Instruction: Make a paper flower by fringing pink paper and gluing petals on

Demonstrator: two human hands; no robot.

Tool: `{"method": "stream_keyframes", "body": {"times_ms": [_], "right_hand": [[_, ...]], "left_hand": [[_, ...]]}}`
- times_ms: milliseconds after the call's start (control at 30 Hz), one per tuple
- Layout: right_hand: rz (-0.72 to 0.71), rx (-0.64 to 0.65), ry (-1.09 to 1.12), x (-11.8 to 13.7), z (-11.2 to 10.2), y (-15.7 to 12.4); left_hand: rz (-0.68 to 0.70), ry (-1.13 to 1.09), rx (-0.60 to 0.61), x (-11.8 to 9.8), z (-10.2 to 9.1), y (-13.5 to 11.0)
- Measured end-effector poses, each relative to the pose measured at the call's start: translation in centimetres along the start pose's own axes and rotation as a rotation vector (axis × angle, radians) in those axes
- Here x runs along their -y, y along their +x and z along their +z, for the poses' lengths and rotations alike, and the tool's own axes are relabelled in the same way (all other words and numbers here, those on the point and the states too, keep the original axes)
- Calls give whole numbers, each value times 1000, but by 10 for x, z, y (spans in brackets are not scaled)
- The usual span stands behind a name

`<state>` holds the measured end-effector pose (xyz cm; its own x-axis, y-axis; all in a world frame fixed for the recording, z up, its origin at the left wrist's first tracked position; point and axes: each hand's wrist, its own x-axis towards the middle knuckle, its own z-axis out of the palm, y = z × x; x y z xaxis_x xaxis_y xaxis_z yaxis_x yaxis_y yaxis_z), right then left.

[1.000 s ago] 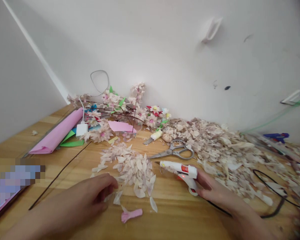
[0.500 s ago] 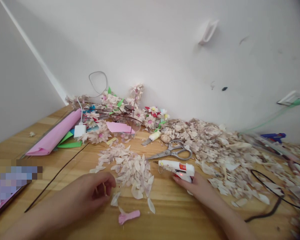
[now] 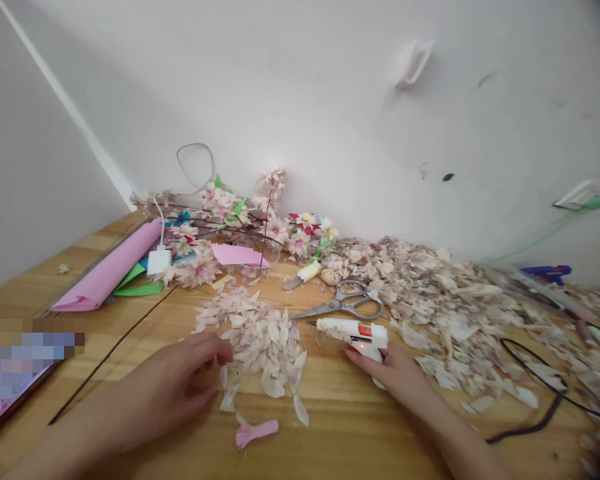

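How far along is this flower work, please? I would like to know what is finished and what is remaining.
Done: several flowers already sit on dark branches by the wall. In hand: the right hand grips a white hot glue gun with its red light on, and the left hand is at the edge of a pile of loose petals. Left: that pile and a bigger heap of petals lie unattached.

Two hands (image 3: 165, 383) (image 3: 393, 380), one white glue gun (image 3: 353, 335), one blue glue gun (image 3: 545, 271), one scissors (image 3: 340, 303).
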<state>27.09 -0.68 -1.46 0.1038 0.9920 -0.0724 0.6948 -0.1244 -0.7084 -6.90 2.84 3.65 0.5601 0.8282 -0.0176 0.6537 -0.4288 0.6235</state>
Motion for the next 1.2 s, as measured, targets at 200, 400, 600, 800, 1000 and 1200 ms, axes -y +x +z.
{"method": "stream_keyframes", "body": {"times_ms": [200,400,600,800,1000,1200], "right_hand": [[-18,-12,14,-1,1,0],[-46,-50,-28,2,2,-1],[-66,-42,-24,1,2,0],[-45,-46,-22,-5,3,1],[-45,-74,2,-7,4,2],[-43,-60,8,-4,3,1]], "left_hand": [[16,311,42,-6,14,4],[25,513,32,-7,24,9],[17,464,20,-14,22,1],[43,435,44,-11,28,0],[81,456,-60,-5,29,-1],[67,369,-47,-8,33,-6]]}}
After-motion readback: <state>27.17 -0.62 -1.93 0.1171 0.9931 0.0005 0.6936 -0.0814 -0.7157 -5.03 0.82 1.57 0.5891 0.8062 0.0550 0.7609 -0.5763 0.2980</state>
